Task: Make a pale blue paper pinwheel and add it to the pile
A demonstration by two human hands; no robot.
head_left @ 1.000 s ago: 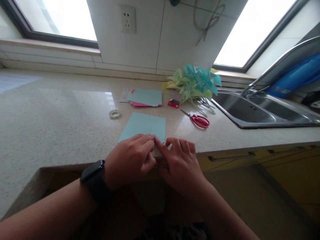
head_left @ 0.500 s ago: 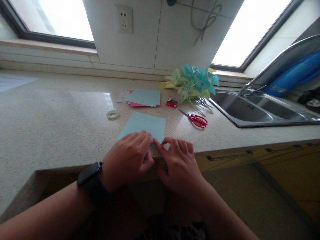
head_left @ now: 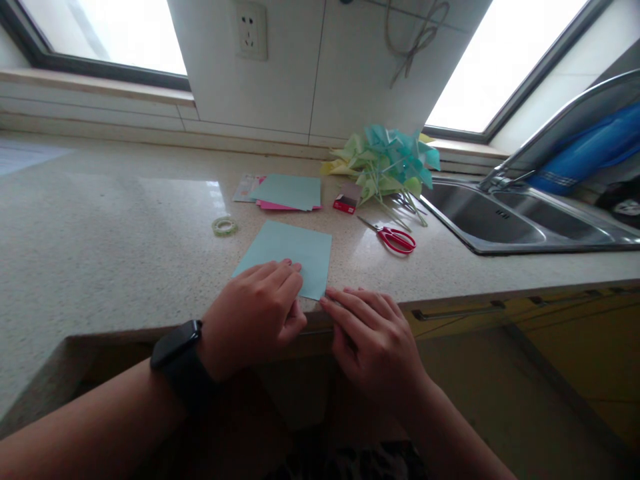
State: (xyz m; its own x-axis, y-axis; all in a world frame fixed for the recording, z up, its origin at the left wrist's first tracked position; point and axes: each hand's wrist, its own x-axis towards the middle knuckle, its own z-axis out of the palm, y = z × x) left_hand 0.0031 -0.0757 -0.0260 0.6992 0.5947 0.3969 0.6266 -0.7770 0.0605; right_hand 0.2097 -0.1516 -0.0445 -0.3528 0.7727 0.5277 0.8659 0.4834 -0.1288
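Note:
A light blue sheet of paper (head_left: pixel 293 250) lies flat near the counter's front edge. My left hand (head_left: pixel 260 303), with a black watch on its wrist, rests on the sheet's near side. Its fingers are curled together and hold the paper down; the thumb is bent beside them. At the near right corner of the sheet is my right hand (head_left: pixel 373 330), fingers stretched out side by side and tips touching the corner. The thumb of that hand is tucked partly under it. Part of the sheet is hidden by my left hand.
Behind the sheet lie a stack of coloured paper (head_left: pixel 290 192), a tape roll (head_left: pixel 225 227) and a small red box (head_left: pixel 347 199). Red-handled scissors (head_left: pixel 395 239) are to the right. Paper pinwheels (head_left: pixel 390 160) are heaped beside the steel sink (head_left: pixel 483 220).
My right hand has slid a little to the right and toward me, to the paper's corner, and its bent fingers have straightened. My left hand stays on the sheet.

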